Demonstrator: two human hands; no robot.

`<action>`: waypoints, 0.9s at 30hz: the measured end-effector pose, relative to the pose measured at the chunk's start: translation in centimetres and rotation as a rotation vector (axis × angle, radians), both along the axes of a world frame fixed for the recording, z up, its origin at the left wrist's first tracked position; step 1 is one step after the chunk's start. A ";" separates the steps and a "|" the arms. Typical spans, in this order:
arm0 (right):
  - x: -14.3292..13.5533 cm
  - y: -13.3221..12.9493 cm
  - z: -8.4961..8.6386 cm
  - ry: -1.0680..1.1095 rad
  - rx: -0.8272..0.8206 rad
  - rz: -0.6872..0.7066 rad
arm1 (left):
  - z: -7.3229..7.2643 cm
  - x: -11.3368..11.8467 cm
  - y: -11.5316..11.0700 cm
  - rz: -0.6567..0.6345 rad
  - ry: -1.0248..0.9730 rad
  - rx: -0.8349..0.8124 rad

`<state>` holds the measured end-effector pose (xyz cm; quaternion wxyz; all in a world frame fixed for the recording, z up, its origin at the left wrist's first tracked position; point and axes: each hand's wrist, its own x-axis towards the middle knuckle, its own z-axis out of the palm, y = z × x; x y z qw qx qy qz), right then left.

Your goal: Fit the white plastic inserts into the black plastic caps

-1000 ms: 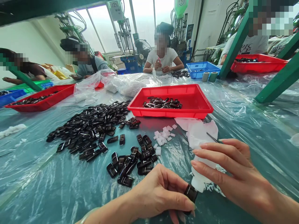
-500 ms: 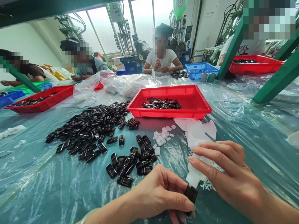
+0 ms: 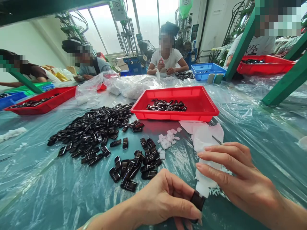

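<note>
My left hand (image 3: 171,199) pinches a small black glossy part (image 3: 197,201) near the bottom edge. A white piece (image 3: 202,189) sticks up from the part's upper end. Just right of it, my right hand (image 3: 236,171) hovers with its fingers stretched forward and slightly apart; a thin dark metal tool (image 3: 217,140) shows beyond its fingers, and its hold is partly hidden. White sheet material (image 3: 206,140) lies under and beyond the right fingers. Several black parts (image 3: 129,169) lie left of my hands, beside small white pieces (image 3: 168,139).
A large pile of black parts (image 3: 96,127) lies at the left. A red tray (image 3: 175,115) with black parts stands ahead. Green posts (image 3: 285,81) rise at the right. Across the table sit several people, with more trays (image 3: 207,72) and plastic bags (image 3: 120,86).
My left hand and the black part have shifted very slightly right. The white piece at the part's end now leans further right. My right hand has barely moved.
</note>
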<state>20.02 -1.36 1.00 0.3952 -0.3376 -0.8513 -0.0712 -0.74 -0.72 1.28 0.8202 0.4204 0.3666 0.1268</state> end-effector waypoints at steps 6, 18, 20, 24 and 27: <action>0.2 -0.2 -0.2 -0.048 0.025 -0.035 | -0.2 -0.1 -0.1 -0.003 -0.004 0.011; -0.1 0.1 0.1 -0.003 0.031 -0.018 | -0.2 0.0 0.0 -0.008 -0.014 -0.002; 0.0 0.1 0.1 -0.016 0.033 -0.019 | -0.2 0.0 0.1 -0.007 -0.009 0.001; 0.3 -0.1 -0.1 -0.056 0.028 -0.034 | -0.1 0.1 0.1 0.013 0.008 -0.004; 0.3 -0.4 -0.3 -0.045 0.028 -0.041 | 0.0 0.3 0.0 0.010 0.008 -0.012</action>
